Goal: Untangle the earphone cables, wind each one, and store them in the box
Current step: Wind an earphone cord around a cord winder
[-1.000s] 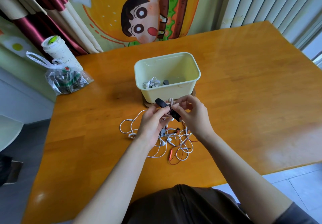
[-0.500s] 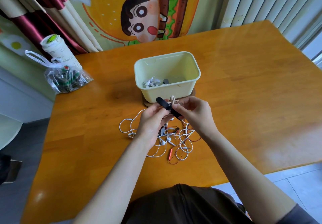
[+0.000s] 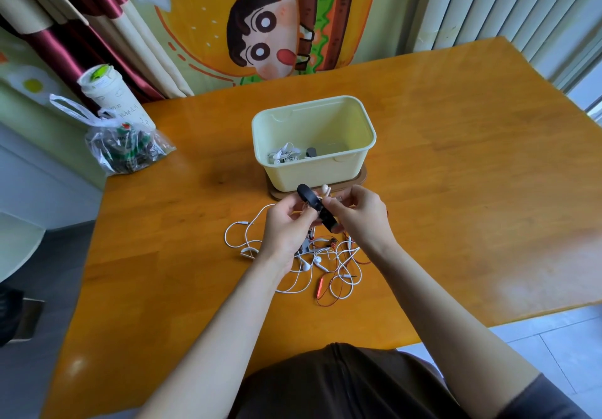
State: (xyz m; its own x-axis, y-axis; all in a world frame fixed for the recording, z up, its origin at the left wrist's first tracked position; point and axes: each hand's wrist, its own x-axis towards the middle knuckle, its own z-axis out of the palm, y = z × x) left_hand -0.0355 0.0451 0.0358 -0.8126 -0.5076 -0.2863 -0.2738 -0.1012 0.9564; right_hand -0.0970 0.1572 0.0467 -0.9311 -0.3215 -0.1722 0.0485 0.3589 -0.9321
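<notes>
— Hands first: what are they doing?
— Left hand (image 3: 286,223) and right hand (image 3: 356,212) meet just in front of the box (image 3: 329,171), raised above the table (image 3: 456,174). Between them sits a black strap (image 3: 315,205), flat, matte, rounded at its far end, running diagonally. The left fingers pinch its upper part; the right thumb and forefinger close on its lower end. A white earbud (image 3: 325,188), smooth and glossy, pokes up just behind the strap; which fingers hold it I cannot tell.
— And the cables?
— Thin white earphone cables (image 3: 293,285) lie in loose loops on the glossy orange wood, directly under and toward the person from the hands, tangled with a red cable (image 3: 329,303) carrying a slim red inline piece. A strand rises from the pile toward the left hand.
— The box?
— Pale yellow plastic, rectangular with rounded corners, standing on a brown wooden base (image 3: 360,179). Inside, at its near left, a wound white bundle (image 3: 284,153) beside a small dark item (image 3: 311,151).
— Anything else?
— A crinkled clear plastic bag (image 3: 127,148) and a white paper cup (image 3: 112,93) at the far left edge
</notes>
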